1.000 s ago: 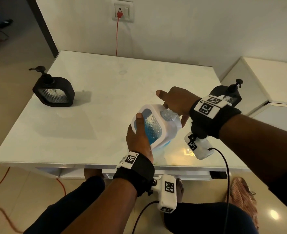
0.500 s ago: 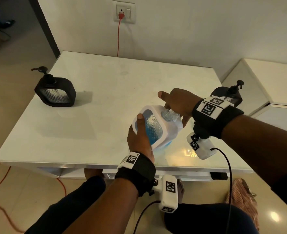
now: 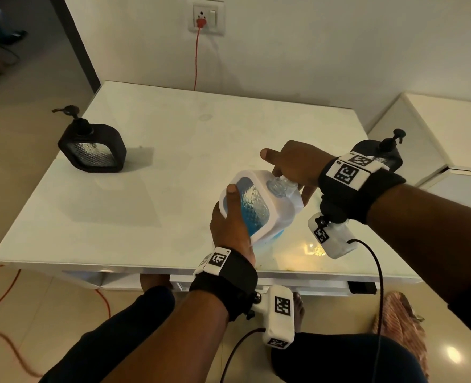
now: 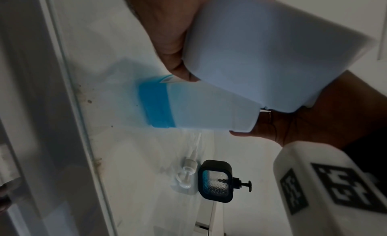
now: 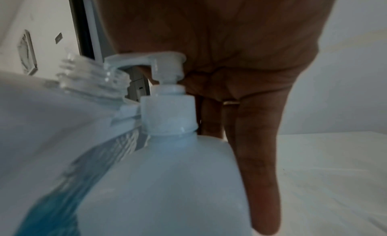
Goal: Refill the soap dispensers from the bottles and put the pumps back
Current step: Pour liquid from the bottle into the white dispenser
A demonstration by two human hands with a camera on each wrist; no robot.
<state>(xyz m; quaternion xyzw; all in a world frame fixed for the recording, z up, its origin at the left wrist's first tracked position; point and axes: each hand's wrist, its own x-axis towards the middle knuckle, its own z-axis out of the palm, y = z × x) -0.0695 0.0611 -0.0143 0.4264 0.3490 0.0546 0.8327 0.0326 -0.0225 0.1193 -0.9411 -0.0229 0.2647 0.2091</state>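
Standing at the left of the white glossy table (image 3: pixel 173 139), a black square soap dispenser with a textured window (image 3: pixel 91 149) is seen with its pump fitted, well apart from the hands. Nearer the middle, the left hand (image 3: pixel 230 225) is wrapped round a white-framed square soap dispenser part filled with blue liquid (image 3: pixel 256 208), which is held tilted above the table edge; its clear threaded neck (image 5: pixel 92 77) is bare. Just right of it, the right hand (image 3: pixel 295 164) is set against a translucent white refill bottle holding blue soap (image 5: pixel 167 173), one finger lying straight along its side; whether that grip is closed cannot be told. The bottle's white pump nozzle (image 5: pixel 125 61) is pointed at the open neck. Filling is judged to be the step in hand. Next, the nozzle would need lining up over the neck and the dispenser holding steady. Further right, a loose white pump (image 4: pixel 188 171) is left lying beside a second black dispenser (image 3: pixel 378 153), to be screwed back afterwards.
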